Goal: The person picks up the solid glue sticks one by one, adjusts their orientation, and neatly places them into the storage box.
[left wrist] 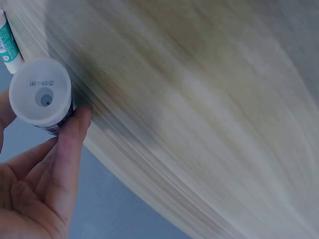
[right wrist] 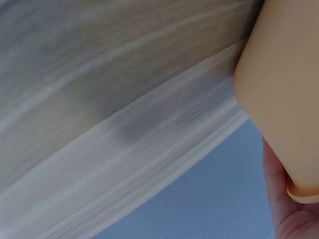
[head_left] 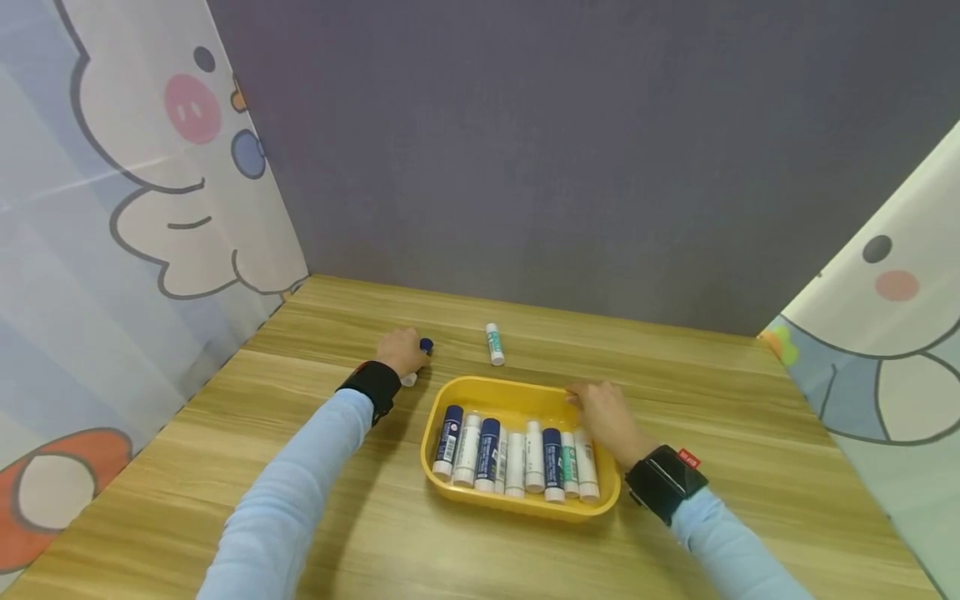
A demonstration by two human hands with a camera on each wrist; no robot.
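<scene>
On the wooden table, left of the tray, my left hand (head_left: 402,350) grips a glue stick (head_left: 425,346) with a dark blue cap. In the left wrist view its round white base (left wrist: 41,92) faces the camera, with my fingers (left wrist: 67,149) curled beside it. The yellow tray (head_left: 525,503) holds several glue sticks (head_left: 517,458) lying side by side, blue and white ones. My right hand (head_left: 597,403) holds the tray's far right rim; the right wrist view shows the tray's wall (right wrist: 284,94) against a finger (right wrist: 277,199).
A loose white glue stick with a teal label (head_left: 494,343) lies on the table behind the tray, also seen as a white and teal stick (left wrist: 9,44). A grey wall stands at the back and cartoon-printed curtains hang on both sides.
</scene>
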